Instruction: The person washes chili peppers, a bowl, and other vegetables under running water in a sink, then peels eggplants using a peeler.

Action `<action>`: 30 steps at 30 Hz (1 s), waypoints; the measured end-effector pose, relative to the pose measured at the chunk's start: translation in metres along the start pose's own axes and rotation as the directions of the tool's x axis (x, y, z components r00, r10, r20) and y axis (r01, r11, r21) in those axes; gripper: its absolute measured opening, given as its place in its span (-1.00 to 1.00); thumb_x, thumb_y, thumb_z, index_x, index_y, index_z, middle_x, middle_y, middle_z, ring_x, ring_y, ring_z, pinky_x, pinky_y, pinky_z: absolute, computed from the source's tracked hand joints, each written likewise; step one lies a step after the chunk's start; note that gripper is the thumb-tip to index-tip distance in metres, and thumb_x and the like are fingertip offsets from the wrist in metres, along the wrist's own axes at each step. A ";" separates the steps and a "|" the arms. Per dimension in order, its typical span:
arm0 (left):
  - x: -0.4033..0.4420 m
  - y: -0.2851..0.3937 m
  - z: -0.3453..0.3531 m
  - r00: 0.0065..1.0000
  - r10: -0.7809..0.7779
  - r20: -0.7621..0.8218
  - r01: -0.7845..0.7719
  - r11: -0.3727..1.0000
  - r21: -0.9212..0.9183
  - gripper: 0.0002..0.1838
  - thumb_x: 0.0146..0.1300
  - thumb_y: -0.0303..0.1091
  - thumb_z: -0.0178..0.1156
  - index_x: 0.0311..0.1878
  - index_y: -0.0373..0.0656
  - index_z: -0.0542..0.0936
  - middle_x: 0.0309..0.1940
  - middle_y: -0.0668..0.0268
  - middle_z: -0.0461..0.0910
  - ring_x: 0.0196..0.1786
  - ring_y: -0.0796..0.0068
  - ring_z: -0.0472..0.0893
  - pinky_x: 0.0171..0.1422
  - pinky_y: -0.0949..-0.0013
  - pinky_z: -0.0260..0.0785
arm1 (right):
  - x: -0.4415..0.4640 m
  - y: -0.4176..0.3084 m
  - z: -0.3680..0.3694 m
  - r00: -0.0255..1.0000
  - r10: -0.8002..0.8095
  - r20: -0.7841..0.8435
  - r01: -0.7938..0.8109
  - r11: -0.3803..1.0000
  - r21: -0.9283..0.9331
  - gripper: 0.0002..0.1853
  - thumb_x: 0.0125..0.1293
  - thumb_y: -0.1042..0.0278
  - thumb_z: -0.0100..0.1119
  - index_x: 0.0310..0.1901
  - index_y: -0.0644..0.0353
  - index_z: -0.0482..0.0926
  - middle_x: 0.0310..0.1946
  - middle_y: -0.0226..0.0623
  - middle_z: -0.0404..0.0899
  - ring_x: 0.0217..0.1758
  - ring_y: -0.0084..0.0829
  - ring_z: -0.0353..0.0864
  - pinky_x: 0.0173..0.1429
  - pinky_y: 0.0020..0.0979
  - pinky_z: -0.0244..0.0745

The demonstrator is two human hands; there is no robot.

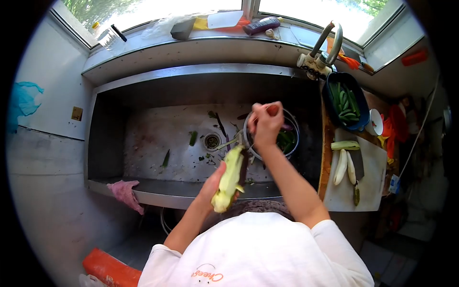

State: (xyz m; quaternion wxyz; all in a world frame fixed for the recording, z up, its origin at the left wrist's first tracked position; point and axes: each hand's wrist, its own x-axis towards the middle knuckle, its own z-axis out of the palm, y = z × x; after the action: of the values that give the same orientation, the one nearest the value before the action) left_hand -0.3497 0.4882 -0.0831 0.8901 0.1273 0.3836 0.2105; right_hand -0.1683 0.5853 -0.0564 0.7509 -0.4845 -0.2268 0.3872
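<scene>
In my left hand (213, 184) is a partly peeled eggplant (228, 181), pale green flesh on most of it and a strip of dark purple skin along the right side. My right hand (267, 123) is closed in a fist above a round bowl (297, 129) in the sink. A reddish-brown handle end (272, 110) shows in the fist; the rest of that tool is mostly hidden, so its kind is unclear. Green vegetables (286, 140) and some purple pieces lie in the bowl. The eggplant's upper end is beside the bowl's left side.
Peelings and green scraps lie about the sink floor (158, 129) near the drain (212, 141). To the right, a cutting board (370, 191) bears peeled vegetables (341, 167) and a cleaver-like blade. Behind it stand a blue basin (359, 123) of green vegetables and the faucet (315, 62). A pink cloth (126, 193) hangs over the front edge.
</scene>
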 end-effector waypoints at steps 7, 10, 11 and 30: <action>0.016 0.019 -0.021 0.976 0.136 0.169 -0.107 0.979 -0.171 -0.36 0.37 0.27 -0.20 0.13 -0.12 0.42 -0.30 0.12 0.56 -0.41 0.28 0.62 -0.42 0.29 0.58 | -0.004 -0.017 -0.002 0.996 0.063 -0.068 -0.054 0.990 0.133 -0.77 0.19 0.57 0.16 -0.42 0.12 0.27 -0.74 -0.37 0.33 -0.85 -0.49 0.28 -0.76 -0.51 0.12; 0.018 0.033 0.002 0.986 0.157 0.053 -0.142 0.968 -0.208 -0.44 0.40 0.19 -0.16 0.08 -0.14 0.44 -0.30 0.17 0.58 -0.34 0.29 0.64 -0.29 0.26 0.57 | -0.052 -0.023 0.010 0.955 0.292 0.054 -0.296 0.952 0.083 -0.78 0.20 0.57 0.15 -0.40 0.15 0.26 -0.72 -0.34 0.35 -0.84 -0.49 0.29 -0.75 -0.51 0.14; 0.018 0.037 0.011 0.988 0.152 0.002 -0.147 0.962 -0.231 -0.46 0.41 0.16 -0.16 0.08 -0.14 0.44 -0.29 0.18 0.59 -0.31 0.29 0.63 -0.25 0.26 0.57 | -0.066 -0.021 0.012 0.939 0.328 0.106 -0.337 0.938 0.085 -0.78 0.20 0.57 0.15 -0.39 0.15 0.26 -0.72 -0.33 0.35 -0.84 -0.50 0.29 -0.74 -0.52 0.14; 0.009 -0.004 -0.006 0.988 -0.042 0.151 0.059 0.992 -0.112 -0.38 0.37 0.26 -0.18 0.04 -0.16 0.46 -0.32 0.09 0.57 -0.36 0.20 0.59 -0.37 0.24 0.45 | -0.001 0.009 0.000 0.994 0.108 0.024 -0.108 0.994 0.011 -0.75 0.18 0.60 0.15 -0.44 0.16 0.24 -0.74 -0.36 0.30 -0.86 -0.52 0.25 -0.78 -0.50 0.08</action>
State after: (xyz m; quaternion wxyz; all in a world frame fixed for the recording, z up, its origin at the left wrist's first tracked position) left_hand -0.3474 0.4893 -0.0947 0.9272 0.0809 0.3065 0.1996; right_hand -0.1719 0.5866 -0.0647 0.7292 -0.4870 -0.2067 0.4341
